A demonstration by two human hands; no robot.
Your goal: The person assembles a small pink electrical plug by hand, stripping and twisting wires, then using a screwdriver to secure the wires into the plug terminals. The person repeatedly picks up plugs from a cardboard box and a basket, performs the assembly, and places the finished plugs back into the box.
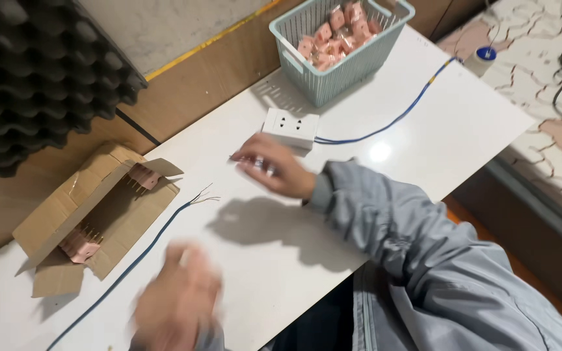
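My right hand (273,168) reaches from a grey sleeve over the white table (424,130), just in front of a white socket block (291,127). Its fingers curl around a small pale part that is mostly hidden. My left hand (178,300) is low at the near edge and heavily blurred, so its grip is unclear. It hovers beside a thin blue wire (154,244) whose bare stripped ends point toward my right hand.
A teal basket (307,78) of pink packaged parts stands at the far edge. A blue cable (385,123) runs from the socket block to a small spool (484,57). An open cardboard box (66,208) with pink parts lies at the left, below dark foam (34,78).
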